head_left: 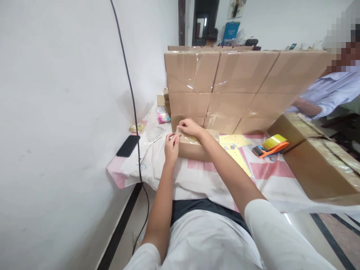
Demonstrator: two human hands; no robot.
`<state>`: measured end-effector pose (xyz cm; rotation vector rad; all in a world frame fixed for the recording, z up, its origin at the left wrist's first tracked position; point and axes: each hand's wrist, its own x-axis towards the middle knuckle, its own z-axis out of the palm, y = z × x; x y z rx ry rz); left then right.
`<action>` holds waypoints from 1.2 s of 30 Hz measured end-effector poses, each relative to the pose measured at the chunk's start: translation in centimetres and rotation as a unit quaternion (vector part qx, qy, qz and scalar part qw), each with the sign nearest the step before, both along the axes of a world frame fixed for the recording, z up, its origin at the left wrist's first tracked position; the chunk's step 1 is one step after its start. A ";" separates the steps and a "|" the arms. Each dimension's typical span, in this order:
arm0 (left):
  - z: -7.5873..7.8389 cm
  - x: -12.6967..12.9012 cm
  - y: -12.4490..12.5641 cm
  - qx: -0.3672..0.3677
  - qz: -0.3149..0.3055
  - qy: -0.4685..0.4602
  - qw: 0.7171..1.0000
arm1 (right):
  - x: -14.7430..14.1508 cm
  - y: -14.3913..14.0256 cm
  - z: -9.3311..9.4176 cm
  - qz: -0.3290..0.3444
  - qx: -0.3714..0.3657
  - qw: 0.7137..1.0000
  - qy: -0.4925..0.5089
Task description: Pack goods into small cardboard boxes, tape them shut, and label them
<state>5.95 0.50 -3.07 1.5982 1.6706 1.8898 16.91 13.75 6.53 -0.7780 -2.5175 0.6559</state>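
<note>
A small cardboard box [194, 150] lies flat on the cloth-covered table, with clear packing tape [191, 138] along its top. At its left end my two hands meet. My left hand [171, 147] is closed at that end face, its thumb and fingertips pinching at a glossy bit of the tape. Over the top left corner bends my right hand [190, 126], closed, with its fingertips on the same tape end. The exact grip is partly hidden by the fingers.
Stacked taped cartons [236, 105] stand behind the box. An orange tape dispenser [274, 147] with yellow tape and yellow sheets [234, 141] lie to the right, near larger boxes [312, 168]. A phone [128, 146] and black cable [132, 90] are left. Another person's sleeve [332, 90] shows at right.
</note>
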 end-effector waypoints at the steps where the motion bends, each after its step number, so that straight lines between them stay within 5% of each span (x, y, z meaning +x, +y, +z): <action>1: 0.0 0.0 0.0 -0.004 0.002 0.002 1.000 | 0.0 0.0 -0.1 -0.007 0.008 1.000 -0.003; 5: -0.1 0.0 -0.1 -0.017 0.011 0.010 1.000 | 0.3 -0.1 -0.1 -0.044 0.042 0.998 -0.002; 10: 0.1 0.0 -0.4 -0.027 0.025 0.038 0.999 | 0.6 -0.4 0.2 -0.192 0.039 0.981 -0.015; 14: 0.6 0.1 -1.3 0.008 0.070 0.103 0.992 | 0.7 -0.4 0.4 -0.245 0.026 0.967 -0.069; 21: 1.1 -0.4 -2.8 0.000 0.028 0.249 0.968 | 1.1 -1.5 1.9 -0.230 0.051 0.972 -0.022; 25: 1.4 -1.4 -2.9 -0.016 -0.021 0.262 0.965 | 2.4 -4.5 4.0 -0.139 0.091 0.986 0.019; 28: 1.1 -2.1 -2.9 -0.005 -0.047 0.245 0.968 | 5.9 -7.8 4.1 -0.036 0.115 0.991 0.057; 30: 0.6 -2.2 -2.8 0.009 -0.047 0.228 0.972 | 9.8 -9.7 2.7 -0.046 0.134 0.983 0.112; 34: -0.6 -1.5 -2.5 0.047 -0.024 0.188 0.981 | 20.6 -12.2 -2.7 -0.228 0.156 0.924 0.264; 36: -1.0 -1.0 -2.3 0.070 -0.010 0.171 0.983 | 26.3 -12.9 -5.6 -0.325 0.104 0.891 0.300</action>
